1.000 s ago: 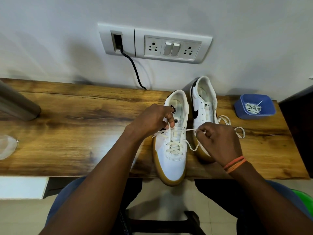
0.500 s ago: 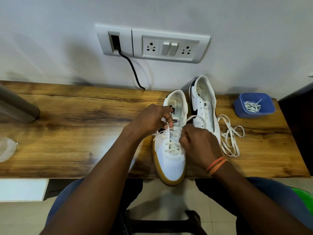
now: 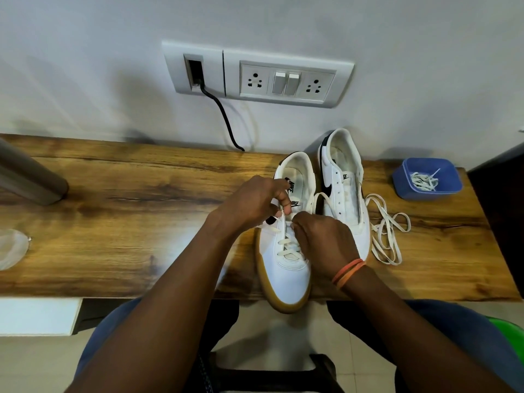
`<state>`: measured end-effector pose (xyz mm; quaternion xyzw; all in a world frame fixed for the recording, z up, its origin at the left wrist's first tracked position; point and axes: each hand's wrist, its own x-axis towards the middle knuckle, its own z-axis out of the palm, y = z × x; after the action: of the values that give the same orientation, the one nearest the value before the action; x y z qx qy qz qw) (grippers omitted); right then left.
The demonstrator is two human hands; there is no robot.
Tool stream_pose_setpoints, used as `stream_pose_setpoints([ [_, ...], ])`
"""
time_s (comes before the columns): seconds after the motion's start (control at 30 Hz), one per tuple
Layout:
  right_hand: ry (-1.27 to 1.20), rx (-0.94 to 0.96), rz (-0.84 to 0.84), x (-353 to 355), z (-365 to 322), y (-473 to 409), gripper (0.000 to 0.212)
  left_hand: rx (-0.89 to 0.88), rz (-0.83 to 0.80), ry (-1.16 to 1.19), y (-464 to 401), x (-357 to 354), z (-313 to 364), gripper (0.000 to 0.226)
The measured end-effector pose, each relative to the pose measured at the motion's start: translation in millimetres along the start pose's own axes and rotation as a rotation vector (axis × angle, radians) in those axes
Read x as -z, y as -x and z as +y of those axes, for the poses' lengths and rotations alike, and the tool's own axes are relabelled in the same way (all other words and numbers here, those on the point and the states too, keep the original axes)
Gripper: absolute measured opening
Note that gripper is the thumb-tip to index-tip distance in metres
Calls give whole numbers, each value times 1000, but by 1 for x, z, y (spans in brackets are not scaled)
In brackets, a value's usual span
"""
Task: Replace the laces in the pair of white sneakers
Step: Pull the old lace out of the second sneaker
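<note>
Two sneakers (image 3: 312,222) on wooden desk (image 3: 127,217) below wall sockets (image 3: 286,79)

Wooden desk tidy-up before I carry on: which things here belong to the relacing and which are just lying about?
Job:
near sneaker, half laced
far sneaker, unlaced
loose lace beside it
blue tub of laces
left hand and right hand, each pinching lace

Lying about:
black cable
socket panel
grey cylinder
clear plastic item
</note>
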<state>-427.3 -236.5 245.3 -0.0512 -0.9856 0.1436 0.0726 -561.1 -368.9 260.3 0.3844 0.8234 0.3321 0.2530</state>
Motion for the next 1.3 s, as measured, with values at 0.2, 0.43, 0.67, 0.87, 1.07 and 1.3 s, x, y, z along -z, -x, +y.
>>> stream_pose_setpoints([
  [0.2,-268,-87,-22,11,14,11,24,10,2,21,-2,0,-3,25],
  [0.43,-478,-454,71,24,41,8,14,15,5,6,-1,-1,-3,22],
  [0.67,-495,-377,-176,43,56,30,14,41,-46,-38,-1,-4,5,25],
  [0.87,-398,-280,-68,37,52,24,14,-5,-60,-66,-2,-7,8,30],
  [1.07,-232,-58,-38,17,18,12,20,-1,-4,-42,-7,-7,-2,32],
  [1.3,-159,-17,-39,-1,1,18,24,4,-41,-22,-4,-6,3,23],
])
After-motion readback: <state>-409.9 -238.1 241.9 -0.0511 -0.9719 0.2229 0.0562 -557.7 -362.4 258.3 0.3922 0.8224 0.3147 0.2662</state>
